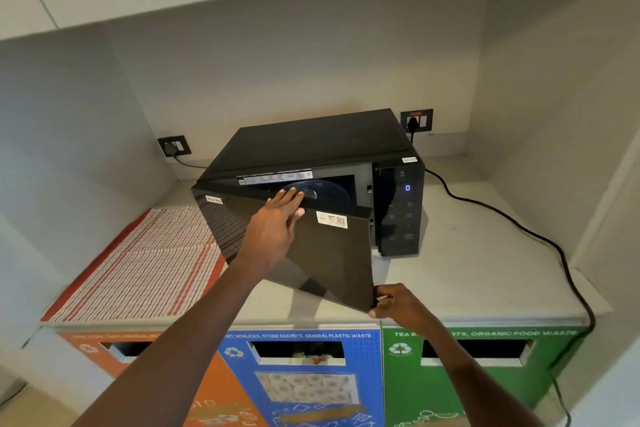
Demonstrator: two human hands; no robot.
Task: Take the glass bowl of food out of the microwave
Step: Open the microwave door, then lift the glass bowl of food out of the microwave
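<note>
A black microwave (318,139) stands on the pale counter (467,253). Its glossy door (329,253) is swung partly open, hinged on the left. Through the gap above the door I see a round glass shape (325,192) inside the cavity; whether it is the bowl or the turntable I cannot tell, and no food shows. My left hand (277,222) lies over the door's top edge, fingers reaching into the opening. My right hand (398,303) pinches the door's lower free corner.
A red-striped cloth (138,263) covers the counter left of the microwave. A black power cable (540,239) runs across the counter on the right. Orange (114,360), blue (304,378) and green (467,374) waste bins stand below the counter edge. Cabinets hang overhead.
</note>
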